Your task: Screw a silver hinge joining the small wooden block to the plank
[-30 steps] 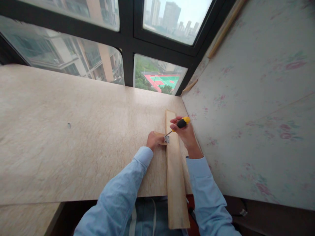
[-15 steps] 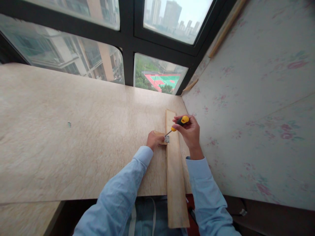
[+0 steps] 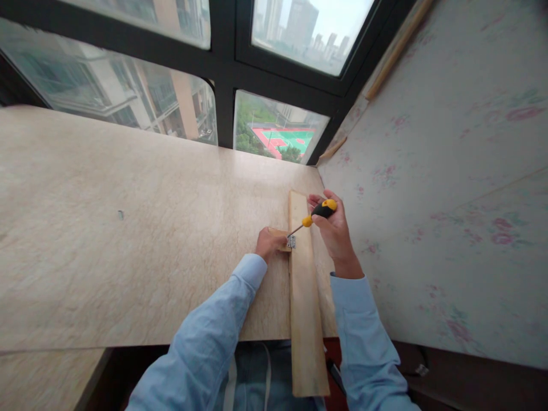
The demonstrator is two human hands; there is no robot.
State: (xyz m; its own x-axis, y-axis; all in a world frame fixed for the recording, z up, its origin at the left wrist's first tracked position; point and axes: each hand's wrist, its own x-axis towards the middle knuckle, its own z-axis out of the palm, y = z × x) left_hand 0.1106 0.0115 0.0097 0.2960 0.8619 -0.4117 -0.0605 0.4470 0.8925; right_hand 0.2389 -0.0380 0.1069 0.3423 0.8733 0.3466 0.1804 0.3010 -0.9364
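Near the counter's [image 3: 149,257] right edge, the right hand [image 3: 336,231] loosely grips a screwdriver [image 3: 324,209], likely screwing at the hinge [image 3: 291,242]. The left hand [image 3: 267,244] clasps a block [image 3: 277,232]; turning on needs steady pressure

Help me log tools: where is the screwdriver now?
The screwdriver sits right of the head view's centre, in the right hand, tip at the metal bracket.

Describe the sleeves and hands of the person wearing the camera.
The left sleeve and right sleeve are long, light blue and creased, each ending in a plain cuff near the wrist. The left hand and right hand are bare: no gloves or watch show. No markings are visible on the sleeves.
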